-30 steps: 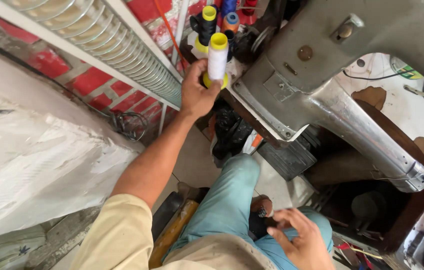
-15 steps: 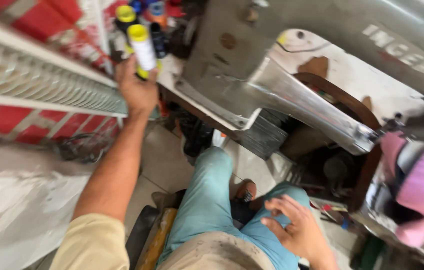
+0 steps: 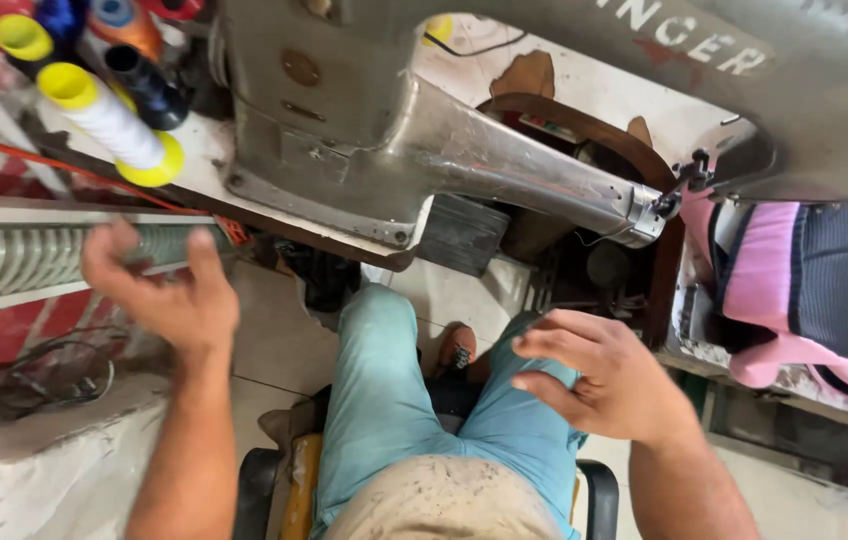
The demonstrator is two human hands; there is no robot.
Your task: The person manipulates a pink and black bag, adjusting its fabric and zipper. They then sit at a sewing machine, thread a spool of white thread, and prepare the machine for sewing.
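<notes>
Your left hand [image 3: 169,295] hangs open and empty, fingers spread, below the white spool [image 3: 112,124] that stands on the table edge [image 3: 206,152] among other spools [image 3: 134,60]. Your right hand [image 3: 599,375] hovers open over your right knee [image 3: 534,420], holding nothing. The sewing machine [image 3: 464,130] looms between both hands and the tabletop. Pink cloth [image 3: 794,290] lies beside its needle end.

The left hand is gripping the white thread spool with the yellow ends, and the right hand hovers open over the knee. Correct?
Not quite. In the head view the left hand is empty, fingers spread, below and apart from the white thread spool, which stands by itself on the sewing machine table. The right hand does hover open over the knee.
</notes>
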